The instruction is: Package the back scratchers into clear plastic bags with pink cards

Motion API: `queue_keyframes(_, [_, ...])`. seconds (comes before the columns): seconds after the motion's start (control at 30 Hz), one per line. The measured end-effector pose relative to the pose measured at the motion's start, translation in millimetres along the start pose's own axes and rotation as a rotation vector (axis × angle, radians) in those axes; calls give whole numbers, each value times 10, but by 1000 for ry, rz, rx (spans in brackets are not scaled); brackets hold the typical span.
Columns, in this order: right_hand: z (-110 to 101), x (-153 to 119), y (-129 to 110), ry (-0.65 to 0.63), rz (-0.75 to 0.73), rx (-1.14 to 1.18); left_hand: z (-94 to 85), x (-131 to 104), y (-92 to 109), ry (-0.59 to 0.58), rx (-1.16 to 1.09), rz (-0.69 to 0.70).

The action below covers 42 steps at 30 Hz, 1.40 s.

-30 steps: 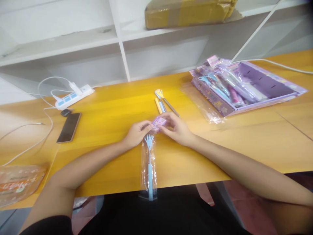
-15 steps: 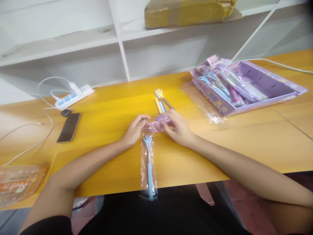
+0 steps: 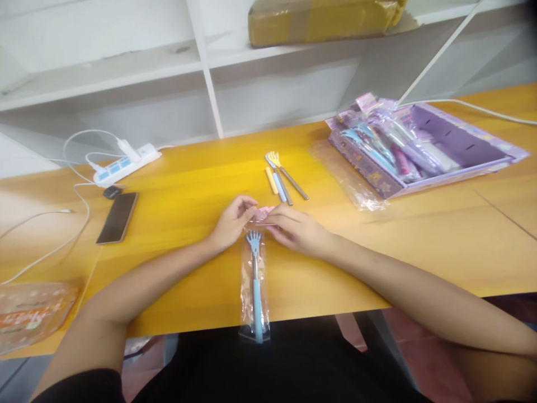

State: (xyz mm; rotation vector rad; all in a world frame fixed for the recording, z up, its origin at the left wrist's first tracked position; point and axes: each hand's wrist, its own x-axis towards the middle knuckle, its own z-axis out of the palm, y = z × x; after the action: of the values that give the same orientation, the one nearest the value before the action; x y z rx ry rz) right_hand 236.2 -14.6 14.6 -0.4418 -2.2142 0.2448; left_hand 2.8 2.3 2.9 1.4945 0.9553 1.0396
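A light blue hand-shaped back scratcher (image 3: 257, 296) lies in a clear plastic sleeve (image 3: 246, 280), its handle end reaching past the table's near edge. At the sleeve's top is a pink and purple printed card (image 3: 264, 212), partly hidden by fingers. My left hand (image 3: 234, 221) pinches the card's left side between thumb and fingers. On the other side, my right hand (image 3: 297, 228) is closed on the card, its fingers laid across it. Just beyond my hands, loose yellow and blue back scratcher parts (image 3: 280, 182) with metal rods lie on the table.
A purple display box (image 3: 457, 134) with several wrapped back scratchers stands at the right. Empty clear wrapping (image 3: 363, 196) lies beside it. At the left are a power strip (image 3: 128, 165) with cables, a phone (image 3: 118, 218) and a printed translucent bag (image 3: 37, 313). Shelves rise behind.
My right hand has come slightly nearer to me and turned, uncovering the metal rods behind it. The card is now tilted or folded, showing less of its printed face. My left hand stays nearly in place.
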Motion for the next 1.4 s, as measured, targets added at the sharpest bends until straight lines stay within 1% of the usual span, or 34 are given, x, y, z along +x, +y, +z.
queue_keyframes(0.1, [56, -1, 81, -9, 82, -13, 4, 13, 2, -4, -28, -8])
queue_keyframes(0.2, [66, 13, 137, 14, 146, 12, 3, 27, -18, -6, -72, -14])
queue_keyframes(0.33, [46, 27, 126, 53, 197, 45, 11, 17, -31, -14, -172, -5])
queue_keyframes(0.43, [34, 29, 105, 71, 218, 18, 14, -6, -26, -52, -320, -49])
queue_keyframes(0.5, [29, 30, 103, 82, 232, 1, 11, -16, -26, -72, -362, -65])
queue_keyframes(0.6, [23, 27, 117, 91, 263, -4, 11, -18, -31, -55, -285, -34])
queue_keyframes(0.7, [12, 16, 139, 80, 283, -5, 24, -9, -36, -30, -212, -37])
queue_keyframes(0.9, [-7, 5, 171, 79, 310, -39, 27, 7, -76, 39, -176, -56])
queue_keyframes(1.17, [-10, -8, 126, 62, 347, -56, -5, 0, -95, 28, -141, -54])
queue_keyframes(1.3, [-13, -25, 120, 51, 320, -56, -5, 1, -111, 33, -153, -64])
queue_keyframes(1.4, [-2, -54, 136, 11, 302, -66, -6, 2, -133, 26, -190, -82])
